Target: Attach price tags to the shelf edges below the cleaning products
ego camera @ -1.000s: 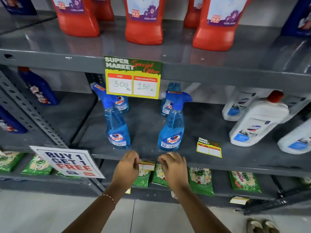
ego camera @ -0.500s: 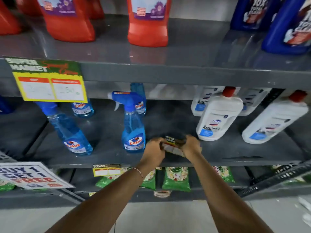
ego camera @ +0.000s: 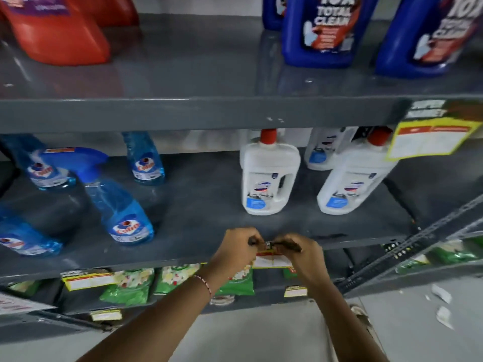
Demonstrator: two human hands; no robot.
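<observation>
Two hands meet at the middle shelf edge (ego camera: 183,259): left hand (ego camera: 236,248) and right hand (ego camera: 304,253) both pinch one price tag (ego camera: 271,259) against it, at 6 o'clock of a white bottle (ego camera: 269,176). Blue spray bottle (ego camera: 122,207) at 9 o'clock.

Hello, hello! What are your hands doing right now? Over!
Left hand and right hand both grip price tag at shelf edge, below white bottle. Nothing blocking.

bare forearms, red-and-white beaded bracelet (ego camera: 205,283) on left wrist
</observation>
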